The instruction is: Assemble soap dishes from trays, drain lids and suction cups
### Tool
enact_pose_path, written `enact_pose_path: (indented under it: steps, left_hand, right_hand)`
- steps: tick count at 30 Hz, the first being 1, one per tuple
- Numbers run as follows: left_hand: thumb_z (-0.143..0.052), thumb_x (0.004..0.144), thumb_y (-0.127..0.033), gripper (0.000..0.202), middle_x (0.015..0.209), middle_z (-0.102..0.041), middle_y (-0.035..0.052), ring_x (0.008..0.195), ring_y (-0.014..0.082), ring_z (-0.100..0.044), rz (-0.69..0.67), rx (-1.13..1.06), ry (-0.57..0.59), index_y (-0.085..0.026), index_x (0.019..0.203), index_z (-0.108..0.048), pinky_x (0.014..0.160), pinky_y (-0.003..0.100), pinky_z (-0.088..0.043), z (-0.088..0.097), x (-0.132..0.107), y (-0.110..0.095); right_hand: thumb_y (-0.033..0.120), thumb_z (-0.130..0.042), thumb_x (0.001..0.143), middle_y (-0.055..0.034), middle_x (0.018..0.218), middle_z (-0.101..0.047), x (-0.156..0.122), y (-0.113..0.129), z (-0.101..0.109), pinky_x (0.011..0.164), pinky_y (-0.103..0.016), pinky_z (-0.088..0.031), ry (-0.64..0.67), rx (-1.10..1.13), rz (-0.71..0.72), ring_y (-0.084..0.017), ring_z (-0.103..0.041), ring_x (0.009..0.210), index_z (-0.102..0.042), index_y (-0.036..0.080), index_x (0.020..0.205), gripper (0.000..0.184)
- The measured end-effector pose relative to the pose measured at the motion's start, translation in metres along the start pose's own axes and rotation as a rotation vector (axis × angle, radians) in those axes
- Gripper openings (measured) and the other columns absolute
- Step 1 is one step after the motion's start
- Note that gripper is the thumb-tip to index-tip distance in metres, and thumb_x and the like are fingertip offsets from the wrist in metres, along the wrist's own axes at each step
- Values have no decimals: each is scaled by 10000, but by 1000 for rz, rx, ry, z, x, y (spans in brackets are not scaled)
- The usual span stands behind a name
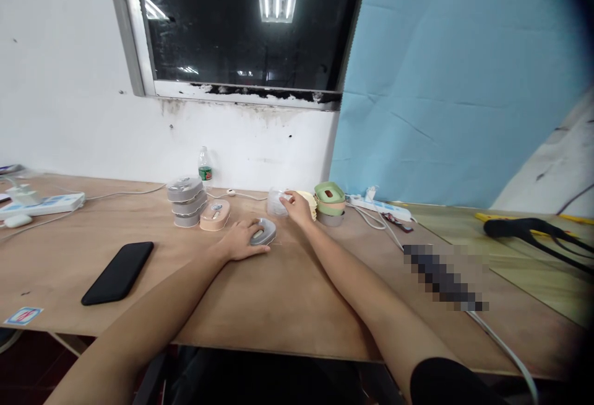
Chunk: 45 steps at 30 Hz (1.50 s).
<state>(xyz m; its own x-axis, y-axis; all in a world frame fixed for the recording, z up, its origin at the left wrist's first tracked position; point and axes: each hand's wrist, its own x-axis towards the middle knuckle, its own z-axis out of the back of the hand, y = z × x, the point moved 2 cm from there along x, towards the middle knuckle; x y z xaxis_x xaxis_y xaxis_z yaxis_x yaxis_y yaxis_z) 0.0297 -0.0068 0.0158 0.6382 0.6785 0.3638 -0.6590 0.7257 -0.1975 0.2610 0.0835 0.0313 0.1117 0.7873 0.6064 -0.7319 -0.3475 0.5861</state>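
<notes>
My left hand (pixel 240 238) rests on the wooden table (pixel 278 297), its fingers curled around a grey oval box part (pixel 264 231). Farther back, my right hand (pixel 297 206) pinches a small clear plastic piece (pixel 277 202) next to a cream-coloured stack (pixel 310 202). A peach oval box (pixel 215 214) lies just left of my left hand, beside a stack of grey oval boxes (pixel 186 200). To the right of my right hand stands a stack of green, peach and grey boxes (pixel 330 203).
A black phone (pixel 118 272) lies on the near left. A water bottle (pixel 205 168) stands by the wall. White power strips lie at the far left (pixel 44 204) and at the back right (pixel 380 206), with cables. A black tool (pixel 533 232) lies on the right.
</notes>
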Motion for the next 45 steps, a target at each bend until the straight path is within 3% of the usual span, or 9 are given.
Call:
enact_pose_path:
  steps: [3,10,16,21,30,33,36,41,45]
  left_hand:
    - [-471,773,-736,709,1413,-433,124,1248,349,-444,18,12,9,-239,1274,-545,1011,495,-368,0,0,0]
    - [-593,700,-697,791,1435,-393,126,1128,326,-554,157,-39,1,-227,1327,-482,960,437,-438,-4,1,7]
    - [-525,816,-605,644,1333,-509,113,1166,281,-534,229,-182,-235,-205,1317,-463,1001,401,-414,-2,2,15]
    - [-501,855,-553,561,1264,-554,108,1148,262,-543,212,-285,-324,-196,1287,-475,984,423,-425,-4,4,22]
    - [-486,882,-466,411,1183,-582,94,1115,247,-543,126,-436,-530,-202,1190,-552,977,415,-423,-4,10,18]
    - [-379,923,-457,382,1076,-604,91,1060,244,-555,212,-486,-707,-189,1084,-599,958,414,-430,5,9,25]
    - [-401,914,-462,389,1137,-568,97,1126,249,-516,201,-453,-824,-191,1127,-580,1008,423,-392,12,5,32]
    - [-474,895,-423,375,1229,-518,104,1201,250,-472,138,-361,-717,-198,1186,-549,1051,429,-361,10,2,27]
    - [-502,882,-417,422,1269,-501,107,1217,257,-468,52,-298,-591,-197,1242,-511,1045,434,-377,6,2,15]
  right_hand:
    - [430,-575,810,-34,814,-618,-2,3,-2,750,-284,-428,55,-84,69,-168,-575,757,-677,188,1022,338]
    - [341,-508,864,-32,826,-646,-29,9,9,751,-290,-444,-8,-102,243,-178,-591,766,-623,195,1136,329]
    - [256,-517,852,-49,998,-679,-55,19,-2,801,-301,-463,176,-115,446,-190,-615,907,-584,222,1206,362]
    - [277,-558,837,-50,1069,-686,-55,26,-8,789,-307,-476,88,-50,384,-189,-639,855,-603,215,1162,335]
    - [295,-464,887,-27,818,-708,-55,25,-1,673,-256,-410,-40,-112,325,-172,-634,731,-653,224,943,210]
    - [307,-484,850,-12,731,-681,-48,18,4,622,-245,-394,-131,-64,197,-164,-605,664,-628,216,859,171]
    - [299,-491,800,-7,646,-651,-36,1,11,551,-230,-389,-331,117,-73,-154,-573,594,-558,204,724,139]
    - [256,-450,733,-7,580,-650,-23,-31,14,382,-238,-349,-481,494,-483,-122,-464,367,-465,215,628,114]
    - [251,-465,711,-20,560,-659,-18,-43,10,325,-242,-329,-453,633,-588,-114,-432,310,-492,204,629,98]
